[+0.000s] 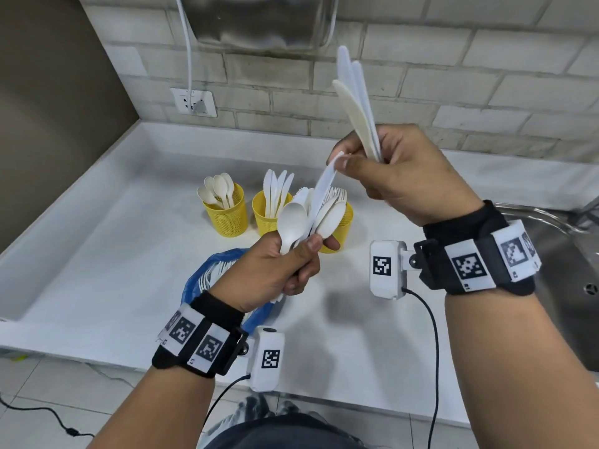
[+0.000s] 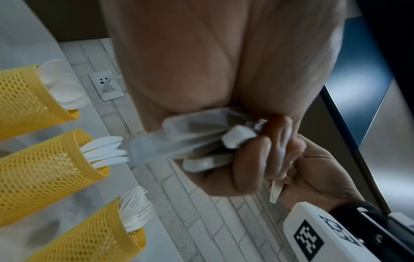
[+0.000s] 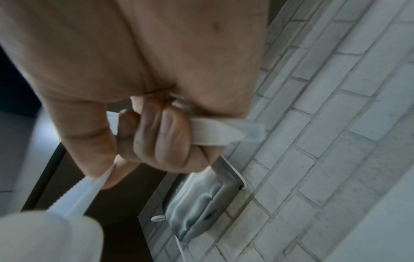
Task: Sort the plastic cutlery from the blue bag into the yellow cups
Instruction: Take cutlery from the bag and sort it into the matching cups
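Note:
My left hand (image 1: 285, 257) grips a mixed bundle of white plastic spoons and knives (image 1: 306, 215), its handles fanned in the left wrist view (image 2: 201, 138). My right hand (image 1: 385, 170) holds several knives (image 1: 359, 102) upright in its curled fingers (image 3: 161, 131) and pinches the tip of another knife (image 1: 325, 183) out of the left bundle with thumb and forefinger. Three yellow mesh cups stand behind: the left cup (image 1: 225, 212) with spoons, the middle cup (image 1: 265, 215) with knives, the right cup (image 1: 342, 228) with forks, partly hidden by the bundle. The blue bag (image 1: 201, 280) lies under my left wrist with cutlery in it.
A white counter (image 1: 97, 254) runs to a brick-tile wall with a socket (image 1: 193, 102) and a cable. A steel sink (image 1: 570, 254) sits at the right edge. A metal appliance (image 1: 265, 21) hangs on the wall above.

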The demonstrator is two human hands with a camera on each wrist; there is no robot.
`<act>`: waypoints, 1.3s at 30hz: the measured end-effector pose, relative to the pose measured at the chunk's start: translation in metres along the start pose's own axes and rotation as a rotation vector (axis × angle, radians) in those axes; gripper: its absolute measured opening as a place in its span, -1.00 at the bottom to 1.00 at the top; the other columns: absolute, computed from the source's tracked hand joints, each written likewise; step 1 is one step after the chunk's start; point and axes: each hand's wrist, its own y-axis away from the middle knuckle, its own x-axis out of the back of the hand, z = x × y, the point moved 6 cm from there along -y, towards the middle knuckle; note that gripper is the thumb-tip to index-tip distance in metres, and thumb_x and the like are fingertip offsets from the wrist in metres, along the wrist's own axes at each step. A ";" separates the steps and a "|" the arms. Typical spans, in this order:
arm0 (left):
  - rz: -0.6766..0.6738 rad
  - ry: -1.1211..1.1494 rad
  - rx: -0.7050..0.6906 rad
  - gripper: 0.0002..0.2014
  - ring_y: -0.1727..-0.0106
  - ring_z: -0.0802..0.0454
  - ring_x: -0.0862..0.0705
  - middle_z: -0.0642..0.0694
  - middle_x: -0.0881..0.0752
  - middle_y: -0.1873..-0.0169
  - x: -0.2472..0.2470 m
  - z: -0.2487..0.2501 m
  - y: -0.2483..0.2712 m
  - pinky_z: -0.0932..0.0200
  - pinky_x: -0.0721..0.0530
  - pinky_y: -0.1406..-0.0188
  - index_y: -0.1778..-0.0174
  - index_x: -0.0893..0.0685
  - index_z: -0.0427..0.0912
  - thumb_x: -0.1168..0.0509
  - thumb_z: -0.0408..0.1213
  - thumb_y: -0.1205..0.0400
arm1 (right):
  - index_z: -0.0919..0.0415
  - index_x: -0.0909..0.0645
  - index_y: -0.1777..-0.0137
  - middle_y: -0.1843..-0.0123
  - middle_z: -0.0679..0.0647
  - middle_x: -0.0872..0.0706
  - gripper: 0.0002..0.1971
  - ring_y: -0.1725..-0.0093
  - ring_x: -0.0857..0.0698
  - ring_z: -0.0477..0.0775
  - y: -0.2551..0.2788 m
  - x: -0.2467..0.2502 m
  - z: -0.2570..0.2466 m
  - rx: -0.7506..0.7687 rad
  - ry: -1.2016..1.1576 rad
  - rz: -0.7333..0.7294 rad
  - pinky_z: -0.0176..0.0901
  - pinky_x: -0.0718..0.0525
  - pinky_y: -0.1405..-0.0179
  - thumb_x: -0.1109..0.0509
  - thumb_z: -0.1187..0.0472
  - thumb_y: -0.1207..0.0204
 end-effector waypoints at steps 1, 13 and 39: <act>0.010 -0.022 0.002 -0.71 0.52 0.04 -0.26 -0.08 -0.38 0.45 0.000 0.001 -0.001 0.09 -0.23 0.46 -0.13 -0.75 -0.13 -0.19 -0.05 -0.80 | 0.34 -0.75 0.04 0.56 -0.19 -0.51 -0.93 0.60 -0.35 -0.18 0.000 0.001 0.002 -0.003 -0.032 0.011 -0.38 -0.34 0.56 -0.45 0.35 -0.65; 0.010 -0.084 0.028 -0.72 0.48 -0.02 -0.24 -0.10 -0.36 0.45 -0.003 0.001 -0.006 0.06 -0.21 0.46 -0.10 -0.76 -0.11 -0.18 -0.06 -0.78 | 0.68 -0.59 -0.07 0.39 0.49 -0.45 -0.53 0.48 -0.22 0.26 0.008 -0.015 0.024 -0.107 -0.216 -0.135 -0.07 -0.19 0.56 -0.50 0.15 -0.55; 0.344 0.228 0.051 -0.69 0.42 -0.01 -0.63 -0.20 -0.72 0.33 0.010 -0.006 -0.024 0.15 -0.69 0.45 0.16 -0.50 -0.20 -0.11 -0.15 -0.86 | 0.05 -0.45 0.19 0.48 -0.05 -0.27 -0.64 0.61 -0.18 -0.07 0.011 -0.004 0.015 0.105 -0.780 0.532 -0.31 -0.23 0.61 -0.19 -0.15 -0.78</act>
